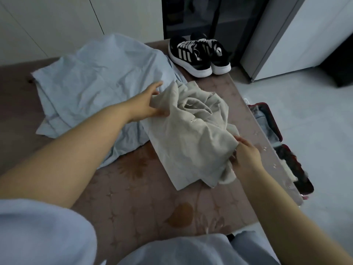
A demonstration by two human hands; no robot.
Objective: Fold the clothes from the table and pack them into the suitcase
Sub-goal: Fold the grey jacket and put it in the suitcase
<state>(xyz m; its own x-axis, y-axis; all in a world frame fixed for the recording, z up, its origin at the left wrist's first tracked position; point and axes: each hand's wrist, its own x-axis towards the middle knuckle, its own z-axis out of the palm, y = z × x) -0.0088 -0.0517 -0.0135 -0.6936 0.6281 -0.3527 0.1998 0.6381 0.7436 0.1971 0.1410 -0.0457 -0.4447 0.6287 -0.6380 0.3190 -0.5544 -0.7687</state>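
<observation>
Both hands on the beige shirt point(191, 131), mid-table
Left hand point(150, 104) pinches its far-left edge, arm stretched over the blue garment point(95, 77); right hand point(246, 153) grips the bunched near-right corner by the table point(133, 197) edge. Shirt crumpled between them, open suitcase point(278, 131) on the floor, right

A pair of black sneakers point(199, 54) with white stripes, white laces and white soles stands side by side on the far corner of the counter point(133, 207), toes toward the camera; behind them rises a dark glass-fronted cabinet point(210, 16); white wall panels point(57, 25) run to its left; a pale grey door panel point(286, 35) stands to its right; light floor tiles point(305, 115) spread below; a dark object point(340, 71) sits at the right edge.
</observation>
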